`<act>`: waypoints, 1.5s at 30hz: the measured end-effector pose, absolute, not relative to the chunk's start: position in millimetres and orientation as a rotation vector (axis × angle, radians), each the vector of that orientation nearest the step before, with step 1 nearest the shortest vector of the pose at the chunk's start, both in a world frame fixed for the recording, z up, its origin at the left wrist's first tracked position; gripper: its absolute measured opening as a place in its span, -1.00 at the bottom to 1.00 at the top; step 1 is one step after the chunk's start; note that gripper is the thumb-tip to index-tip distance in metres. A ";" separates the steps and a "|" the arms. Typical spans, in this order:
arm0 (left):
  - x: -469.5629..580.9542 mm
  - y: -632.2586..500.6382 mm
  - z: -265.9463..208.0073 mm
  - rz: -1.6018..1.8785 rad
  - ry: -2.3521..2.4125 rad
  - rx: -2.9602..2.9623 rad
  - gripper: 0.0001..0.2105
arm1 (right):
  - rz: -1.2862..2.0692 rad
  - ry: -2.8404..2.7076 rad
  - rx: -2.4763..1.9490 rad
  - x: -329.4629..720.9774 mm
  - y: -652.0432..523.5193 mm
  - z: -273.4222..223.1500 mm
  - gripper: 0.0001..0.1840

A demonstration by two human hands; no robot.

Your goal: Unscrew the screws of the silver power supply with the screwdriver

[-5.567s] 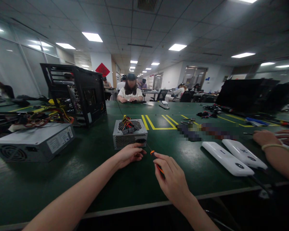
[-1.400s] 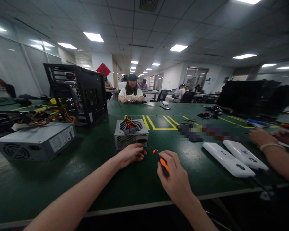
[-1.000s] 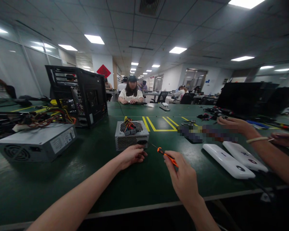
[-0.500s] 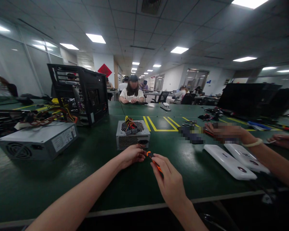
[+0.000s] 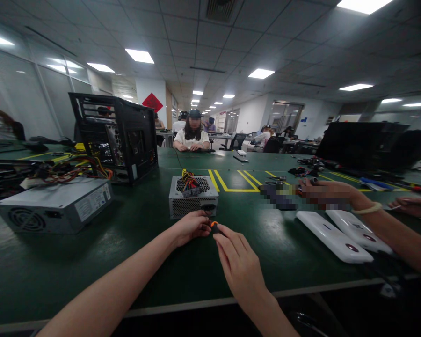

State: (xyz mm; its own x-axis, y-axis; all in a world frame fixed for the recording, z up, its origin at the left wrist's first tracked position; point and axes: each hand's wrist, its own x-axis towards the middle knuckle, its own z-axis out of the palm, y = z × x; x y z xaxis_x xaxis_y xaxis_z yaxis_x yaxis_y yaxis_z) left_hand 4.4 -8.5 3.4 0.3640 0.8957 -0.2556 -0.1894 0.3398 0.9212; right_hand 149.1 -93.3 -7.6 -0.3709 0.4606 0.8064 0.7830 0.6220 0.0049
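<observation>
A small grey computer power supply (image 5: 177,209) stands in front of me, with bundled coloured wires and a connector (image 5: 191,191) on top. My left hand (image 5: 191,229) is at its near lower edge, fingers curled and closed. What those fingers hold, if anything, is hidden. In my right hand (image 5: 242,262) is a screwdriver (image 5: 215,228) with an orange and black handle. My fingers wrap round that handle, and its front end points at my left fingertips. The screwdriver's tip cannot be made out.
A larger power supply (image 5: 56,201) with loose cables lies left, before a black computer case (image 5: 119,135). To the right are two white power-bank-like devices (image 5: 333,236), another person's hand (image 5: 326,192) and black monitors (image 5: 358,145). Another person (image 5: 192,133) sits across the green table (image 5: 154,276).
My right hand has moved slightly up and left and turned, so less of the screwdriver's orange handle shows. My left hand and the power supply have stayed in place.
</observation>
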 end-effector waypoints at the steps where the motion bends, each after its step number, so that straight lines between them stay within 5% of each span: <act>1: 4.6 -9.0 4.0 0.853 0.918 0.946 -0.71 | -0.531 -2.065 -0.985 146.8 -95.1 -8.1 -0.72; 18: 6.2 -11.1 7.3 0.866 0.941 0.945 -0.72 | -0.572 -1.965 -1.254 132.0 -100.8 -5.0 -0.72; 45: 7.7 -11.2 7.3 0.877 0.935 0.940 -0.68 | -0.455 -1.999 -1.106 129.1 -96.6 -1.8 -0.83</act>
State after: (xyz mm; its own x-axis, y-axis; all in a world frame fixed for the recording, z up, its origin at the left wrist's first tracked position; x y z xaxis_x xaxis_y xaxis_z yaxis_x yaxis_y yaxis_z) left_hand 7.7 -11.2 7.3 0.3376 0.9059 -0.2557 -0.1975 0.3338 0.9217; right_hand 129.1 -96.6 -1.8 -0.3075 0.5460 0.7793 0.8297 0.5549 -0.0614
